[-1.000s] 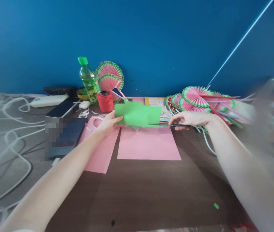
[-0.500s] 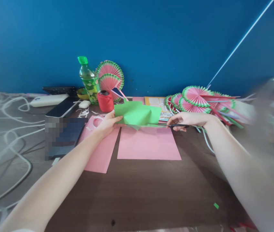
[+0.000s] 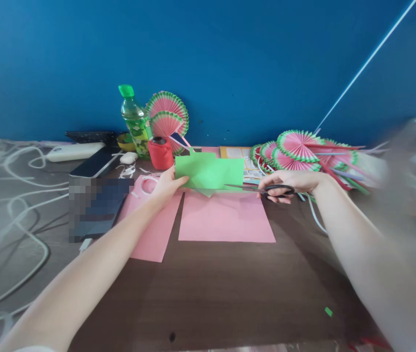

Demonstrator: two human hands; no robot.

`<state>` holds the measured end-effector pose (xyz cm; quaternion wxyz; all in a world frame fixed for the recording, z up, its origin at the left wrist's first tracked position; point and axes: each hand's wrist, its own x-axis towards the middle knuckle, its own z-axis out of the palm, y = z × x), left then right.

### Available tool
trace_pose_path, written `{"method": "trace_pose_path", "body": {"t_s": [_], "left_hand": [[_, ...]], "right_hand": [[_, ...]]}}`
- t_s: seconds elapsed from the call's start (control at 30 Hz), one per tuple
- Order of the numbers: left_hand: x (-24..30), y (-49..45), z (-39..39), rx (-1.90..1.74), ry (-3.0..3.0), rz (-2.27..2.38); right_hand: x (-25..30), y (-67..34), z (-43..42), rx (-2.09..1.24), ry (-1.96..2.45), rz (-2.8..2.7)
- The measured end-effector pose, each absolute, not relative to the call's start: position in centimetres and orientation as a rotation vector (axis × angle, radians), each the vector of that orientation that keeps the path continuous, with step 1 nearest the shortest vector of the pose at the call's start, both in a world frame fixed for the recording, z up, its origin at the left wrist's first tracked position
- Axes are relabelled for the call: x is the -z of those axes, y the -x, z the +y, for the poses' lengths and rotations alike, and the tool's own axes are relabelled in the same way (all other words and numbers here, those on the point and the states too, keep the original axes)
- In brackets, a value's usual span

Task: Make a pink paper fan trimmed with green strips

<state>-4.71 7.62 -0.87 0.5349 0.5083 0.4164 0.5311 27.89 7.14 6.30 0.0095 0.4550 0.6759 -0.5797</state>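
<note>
My left hand (image 3: 170,186) pinches the left edge of a green sheet of paper (image 3: 208,171), held up above the table. In my right hand (image 3: 279,185) is a pair of black-handled scissors (image 3: 280,190), its blades pointing left across the lower right part of the green paper. Below the green paper lies a pink sheet (image 3: 226,220), flat on the table. Another pink sheet (image 3: 152,234) sits to its left, partly covered by my left forearm, with a white ring-shaped piece (image 3: 150,178) near its top.
Against the blue wall stand a green-capped bottle (image 3: 133,117), a red container (image 3: 161,155) and pink-and-green paper fans (image 3: 167,107). More folded fans (image 3: 298,146) pile up at the right. Cables (image 3: 42,239) and a dark tablet-like device (image 3: 101,208) are at left. A green scrap (image 3: 328,311) lies front right.
The scissors have shifted slightly right, and more of their blades and handles show. The green paper, bent up before, now hangs flatter. My left hand stays at its left edge.
</note>
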Motion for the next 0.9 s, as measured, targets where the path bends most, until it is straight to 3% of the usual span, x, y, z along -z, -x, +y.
{"method": "trace_pose_path", "body": {"t_s": [0.43,0.9], "left_hand": [[0.66,4.57,7.57,-1.272,-1.209,0.962],[0.74,4.54,7.74,-1.245,-1.182,0.987]], "right_hand": [[-5.96,-28.01,7.48,1.897,-1.225,2.121],[-5.86,-27.84,7.89,1.705,-1.203,2.295]]}}
